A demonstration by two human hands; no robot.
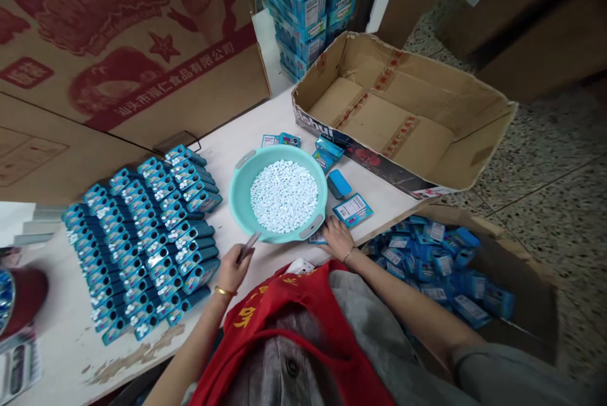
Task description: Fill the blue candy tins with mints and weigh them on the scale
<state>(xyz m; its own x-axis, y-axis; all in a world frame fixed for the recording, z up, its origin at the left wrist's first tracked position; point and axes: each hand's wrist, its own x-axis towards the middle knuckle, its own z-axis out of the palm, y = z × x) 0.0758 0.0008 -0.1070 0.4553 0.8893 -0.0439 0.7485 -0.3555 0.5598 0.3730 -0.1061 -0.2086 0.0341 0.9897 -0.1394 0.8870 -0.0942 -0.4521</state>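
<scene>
Blue printed boxes (147,233) stand rowed, loose blue packs (470,310) remain unlined, round turquoise plastic basin (240,190) holds white pellets (284,196), left hand (232,270) grips slim grey tool (251,243), right hand (338,238) grip unclear.

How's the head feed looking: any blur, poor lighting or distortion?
Head view: turquoise plastic basin fairly clear and well lit; brown cardboard box at far upper right dim and soft; grey fabric sleeve at lower right looks wide-angle stretched.
</scene>
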